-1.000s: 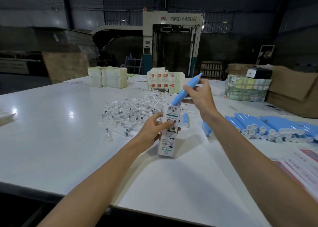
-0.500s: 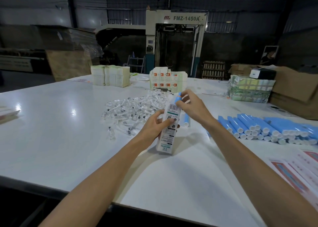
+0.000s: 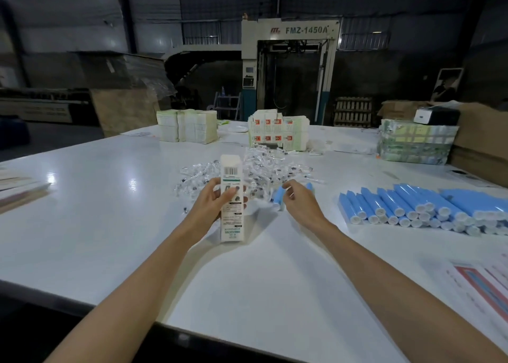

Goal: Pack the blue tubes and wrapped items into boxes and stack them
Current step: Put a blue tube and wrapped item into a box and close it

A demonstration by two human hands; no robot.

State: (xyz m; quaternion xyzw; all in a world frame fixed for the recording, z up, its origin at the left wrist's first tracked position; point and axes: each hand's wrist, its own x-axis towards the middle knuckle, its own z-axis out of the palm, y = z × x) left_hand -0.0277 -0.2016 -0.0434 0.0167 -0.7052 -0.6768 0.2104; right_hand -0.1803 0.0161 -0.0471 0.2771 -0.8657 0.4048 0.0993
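At the middle of the desk (image 3: pixel 110 225), your left hand (image 3: pixel 213 206) grips a tall white box (image 3: pixel 231 170) round its middle. The box is upright, its lower end on or just above the surface. Whether its top flap is tucked, and what it holds, cannot be seen.

Your right hand (image 3: pixel 301 202) hovers just beside it with fingers loosely curled, right at two loose blue tubes (image 3: pixel 277 197). Whether it pinches one cannot be told.

Behind both hands is a scattered heap of wrapped items (image 3: pixel 261 167). Well to the right is a laid row of blue tubes (image 3: pixel 412 208), caps toward you. Flat cartons (image 3: pixel 187 126) are stacked at the far edge.

- **Step, as judged:** filling this one box.
- **Next move:** take one piece cleanly from the heap or the loose tubes, keep the box steady and upright, and feed the piece in endwise.
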